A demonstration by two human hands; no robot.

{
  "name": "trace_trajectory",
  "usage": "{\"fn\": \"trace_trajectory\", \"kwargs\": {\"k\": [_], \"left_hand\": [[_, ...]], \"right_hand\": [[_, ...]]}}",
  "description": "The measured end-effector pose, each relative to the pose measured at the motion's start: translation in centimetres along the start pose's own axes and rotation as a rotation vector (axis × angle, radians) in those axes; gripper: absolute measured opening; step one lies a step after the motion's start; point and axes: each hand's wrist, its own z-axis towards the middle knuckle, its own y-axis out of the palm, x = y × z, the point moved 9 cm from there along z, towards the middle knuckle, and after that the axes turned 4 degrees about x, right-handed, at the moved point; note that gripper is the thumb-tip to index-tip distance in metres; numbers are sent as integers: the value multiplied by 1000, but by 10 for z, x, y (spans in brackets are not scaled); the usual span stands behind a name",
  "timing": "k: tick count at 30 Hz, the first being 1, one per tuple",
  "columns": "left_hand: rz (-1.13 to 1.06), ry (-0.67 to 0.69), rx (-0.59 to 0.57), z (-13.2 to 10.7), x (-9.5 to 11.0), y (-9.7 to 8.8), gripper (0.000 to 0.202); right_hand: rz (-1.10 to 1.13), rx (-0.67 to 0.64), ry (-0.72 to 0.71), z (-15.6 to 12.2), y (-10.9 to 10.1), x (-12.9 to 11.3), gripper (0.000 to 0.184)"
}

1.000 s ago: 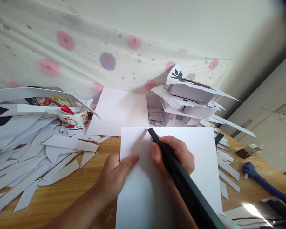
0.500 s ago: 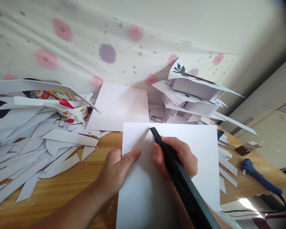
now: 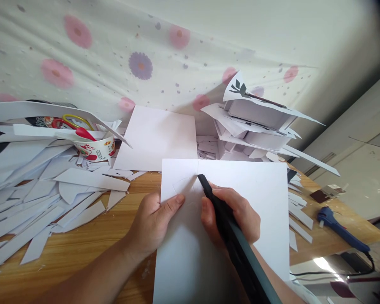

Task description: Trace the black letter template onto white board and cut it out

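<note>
At the far left, a drift of flat, matte white offcuts (image 3: 50, 198), mostly long strips and pointed slivers, spreads over the glossy honey-coloured wooden table (image 3: 82, 253). Behind it stands a printed paper cup (image 3: 96, 150) holding red and yellow loops (scissor handles, by the look of them). Near the middle, the left hand (image 3: 153, 223) pinches the left edge of a smooth white sheet (image 3: 247, 181), its thumb flat on top and its fingers hidden under the sheet. A faint pencilled outline shows on the sheet just beyond the thumb. Just right of that hand, the right hand (image 3: 236, 213) is curled tightly around a long, matte black tool (image 3: 231, 240), whose tip touches the sheet beside the outline. The sheet lies under both hands and reaches to the near edge. Farther back lean a second blank sheet (image 3: 158, 137) and a stack of folded white paper boxes (image 3: 256, 126). At the far right lies a blue plastic tool (image 3: 338, 230).
</note>
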Motion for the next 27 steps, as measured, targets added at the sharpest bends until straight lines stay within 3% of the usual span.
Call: {"fn": "trace_trajectory", "kwargs": {"k": [12,27], "left_hand": [[44,75,-7,1,7,1,41],[13,85,-27,0,3,1,39]], "right_hand": [[54,37,-81,-5,-6,-8,24],[67,-63,-62,-16,-8,-16,31]]}}
